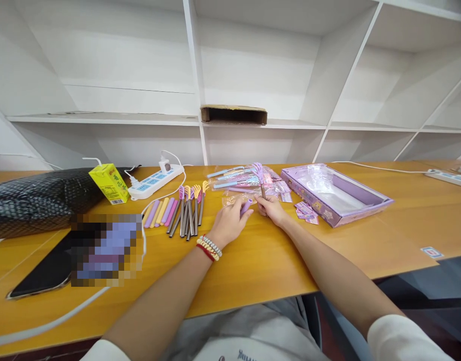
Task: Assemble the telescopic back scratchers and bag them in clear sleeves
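From the head view, near the desk's [253, 265] far edge, the left hand [230, 223] closes its fingers around a lilac handle sleeve [246, 206], while the right hand [270, 208] pinches the metal stem of a small purple whisk [259, 175]. Both look light and stiff, the whisk's wires probably springy, so the stem is the better grip. Both forearms reach forward, wrists low, hands nearly touching.

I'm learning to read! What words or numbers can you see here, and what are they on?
Nothing here reads clearly.
Yellow drink carton: red characters, too blurred to read.
Grey shirt: print cut off at the edge, unreadable.
Sticker on the table: too small.
Purple box: pictures only, no readable words.
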Motion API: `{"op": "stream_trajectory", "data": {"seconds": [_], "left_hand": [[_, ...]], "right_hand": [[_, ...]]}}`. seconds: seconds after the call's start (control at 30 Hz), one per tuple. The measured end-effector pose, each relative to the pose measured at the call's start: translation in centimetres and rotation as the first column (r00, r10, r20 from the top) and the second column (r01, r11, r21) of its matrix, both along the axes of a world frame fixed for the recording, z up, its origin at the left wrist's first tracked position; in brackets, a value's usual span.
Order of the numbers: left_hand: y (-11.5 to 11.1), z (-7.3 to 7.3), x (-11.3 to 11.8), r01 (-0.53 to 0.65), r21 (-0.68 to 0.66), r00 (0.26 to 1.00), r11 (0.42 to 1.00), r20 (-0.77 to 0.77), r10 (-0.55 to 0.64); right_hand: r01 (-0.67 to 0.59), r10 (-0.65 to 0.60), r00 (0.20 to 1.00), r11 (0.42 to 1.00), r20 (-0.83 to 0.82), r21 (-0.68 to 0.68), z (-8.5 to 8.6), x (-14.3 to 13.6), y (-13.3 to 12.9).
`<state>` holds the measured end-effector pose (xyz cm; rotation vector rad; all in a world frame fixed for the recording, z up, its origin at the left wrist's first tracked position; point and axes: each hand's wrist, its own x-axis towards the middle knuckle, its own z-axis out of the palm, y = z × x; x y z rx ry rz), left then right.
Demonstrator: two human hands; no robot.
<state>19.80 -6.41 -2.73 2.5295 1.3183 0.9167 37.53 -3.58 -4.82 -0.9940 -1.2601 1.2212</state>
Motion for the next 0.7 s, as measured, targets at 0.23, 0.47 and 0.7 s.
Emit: {"op": "stream_trajectory", "data": {"seconds": [0.23, 0.47, 0.7], "left_hand": [[0.2, -0.26, -0.06, -0.029, -0.004, 1.0, 1.0, -0.011, 0.029], [0.2, 0.11, -0.08, -0.056, -0.012, 0.998, 0.998, 0.039, 0.057], [0.35, -0.2, 0.03, -0.111, -0.001, 0.993, 0.994, -0.033, 0.111]], "right_hand": [[-0.017, 0.015, 0.99, 1.0, 0.141, 0.011, -0.05, 0.09, 0.2], [-0.05, 0.034, 0.955, 0.998, 0.295, 0.046, 0.02, 0.2, 0.16], [-0.077, 0.048, 0.915, 0.995, 0.4, 0.057, 0.27, 0.25, 0.08]]}}
